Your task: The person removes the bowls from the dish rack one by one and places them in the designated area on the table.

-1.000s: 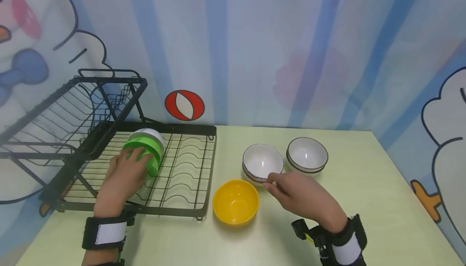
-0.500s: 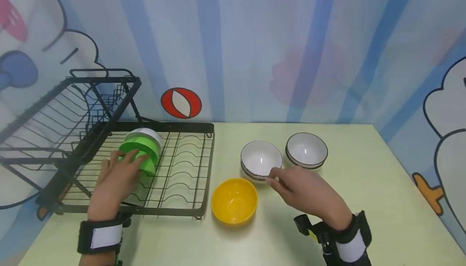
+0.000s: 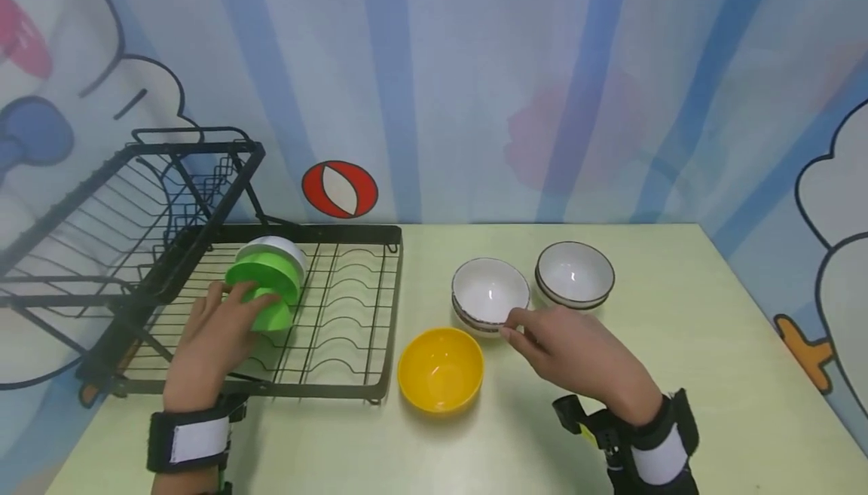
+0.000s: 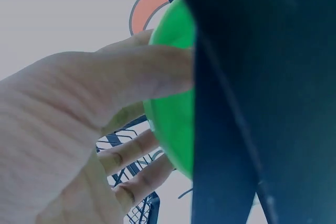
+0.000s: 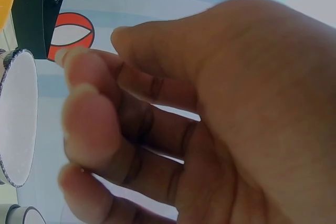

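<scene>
My left hand (image 3: 220, 333) is at a green bowl (image 3: 281, 273) that stands tilted on edge in the black dish rack. In the left wrist view the thumb (image 4: 163, 69) lies across the green bowl (image 4: 176, 124), with fingers on its other side; the lower fingers hang loose. Just behind it leans a white bowl (image 3: 288, 246). My right hand (image 3: 579, 355) hovers beside a stack of white bowls (image 3: 490, 291) with dark rims. Its fingers are loosely curled around nothing; the right wrist view shows the white bowl (image 5: 18, 119) apart from the fingertips.
A yellow bowl (image 3: 441, 371) sits between the rack and my right hand. Another stack of white bowls (image 3: 575, 275) stands at the back right. The rack (image 3: 353, 389) has a raised wire tier (image 3: 102, 231) on its left side, beside my left arm.
My left hand has drawn back slightly down and left over the green bowl, which keeps its place in the rack. The right hand stays by the white bowls. The head view has shifted a little.
</scene>
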`<state>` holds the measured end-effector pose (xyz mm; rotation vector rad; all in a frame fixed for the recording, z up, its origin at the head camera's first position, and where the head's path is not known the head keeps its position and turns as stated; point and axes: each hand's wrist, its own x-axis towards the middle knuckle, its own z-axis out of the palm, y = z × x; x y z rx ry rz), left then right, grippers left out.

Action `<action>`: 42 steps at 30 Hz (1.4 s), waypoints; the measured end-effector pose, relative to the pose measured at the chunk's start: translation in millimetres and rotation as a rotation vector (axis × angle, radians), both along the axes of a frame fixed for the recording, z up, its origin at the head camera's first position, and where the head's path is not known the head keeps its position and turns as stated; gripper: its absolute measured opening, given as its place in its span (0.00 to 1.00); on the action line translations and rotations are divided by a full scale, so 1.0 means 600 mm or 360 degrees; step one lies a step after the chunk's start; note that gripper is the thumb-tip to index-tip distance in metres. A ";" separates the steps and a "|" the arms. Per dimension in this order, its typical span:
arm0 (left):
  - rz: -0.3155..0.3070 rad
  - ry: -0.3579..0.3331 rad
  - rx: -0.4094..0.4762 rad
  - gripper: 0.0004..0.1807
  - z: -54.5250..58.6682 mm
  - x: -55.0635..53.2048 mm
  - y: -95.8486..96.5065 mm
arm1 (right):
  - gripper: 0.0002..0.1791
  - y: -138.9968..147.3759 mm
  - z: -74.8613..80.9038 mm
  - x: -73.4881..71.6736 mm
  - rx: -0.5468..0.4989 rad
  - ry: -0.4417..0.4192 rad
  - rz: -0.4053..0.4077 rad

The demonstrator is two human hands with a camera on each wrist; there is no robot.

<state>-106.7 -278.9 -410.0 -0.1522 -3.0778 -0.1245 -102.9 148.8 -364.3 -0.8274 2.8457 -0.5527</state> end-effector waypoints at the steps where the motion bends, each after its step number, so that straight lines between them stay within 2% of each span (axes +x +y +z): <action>1: -0.0007 0.0006 0.0002 0.35 0.000 -0.001 0.001 | 0.08 0.001 0.000 -0.001 0.0002 0.0002 -0.0004; 6: -0.0026 0.0038 0.0003 0.33 0.000 -0.003 0.006 | 0.07 0.000 -0.002 -0.001 -0.0014 0.0018 0.0026; 14: -0.0115 0.0198 -0.0080 0.36 -0.003 -0.002 0.007 | 0.07 0.000 0.003 -0.001 -0.0001 0.0037 0.0063; 21: -0.0112 0.0239 -0.0076 0.42 0.005 -0.005 0.005 | 0.07 -0.004 0.005 -0.002 -0.0002 0.0010 0.0060; 28: -0.0154 0.0290 -0.0084 0.44 0.022 0.005 0.014 | 0.08 -0.006 0.005 0.003 -0.0005 -0.0029 0.0059; 32: -0.0204 0.0338 -0.0029 0.44 0.031 0.010 0.020 | 0.09 -0.005 0.006 0.003 -0.0009 -0.0045 0.0067; 38: -0.0342 0.0463 0.0067 0.45 0.040 0.018 0.031 | 0.07 -0.008 0.001 0.002 -0.0011 -0.0043 0.0073; 42: -0.0409 0.0529 0.0077 0.47 0.045 0.022 0.039 | 0.06 -0.011 -0.001 0.000 -0.0005 -0.0036 0.0064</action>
